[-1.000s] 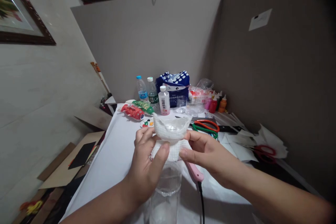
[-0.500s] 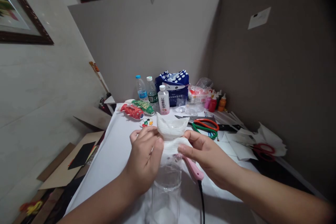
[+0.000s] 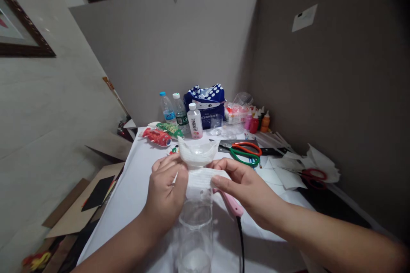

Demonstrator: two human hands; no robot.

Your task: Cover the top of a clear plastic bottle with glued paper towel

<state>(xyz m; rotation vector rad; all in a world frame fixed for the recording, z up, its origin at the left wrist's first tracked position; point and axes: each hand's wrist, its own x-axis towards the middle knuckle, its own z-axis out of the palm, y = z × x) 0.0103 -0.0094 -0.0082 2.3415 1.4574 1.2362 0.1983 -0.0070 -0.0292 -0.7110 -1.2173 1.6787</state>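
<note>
Between my hands stands a column of clear plastic cups (image 3: 196, 217), with a white, bowl-shaped piece of soft cloth (image 3: 198, 154) on top, its rim rising in points. Just below that piece, a strip of white cloth (image 3: 200, 178) lies across the front of the column. My left hand (image 3: 168, 185) is closed on the strip's left side, thumb in front. On the right side, my right hand (image 3: 238, 183) pinches it between thumb and fingers. Behind the column and under my right hand lies a pink-handled corded tool (image 3: 233, 204); its front end is hidden.
Scissors with red and green handles (image 3: 246, 153) lie on a black-handled knife (image 3: 272, 151). Bottles (image 3: 194, 121), a blue bag (image 3: 208, 108) and paint bottles (image 3: 254, 123) stand at the back. Red-handled scissors (image 3: 315, 177) lie among white scraps at right. A black cord (image 3: 241, 243) runs toward me.
The whole view has shifted, so most things appear farther left. Both hands keep their hold on the white cloth strip, which now shows flatter and wider across the front.
</note>
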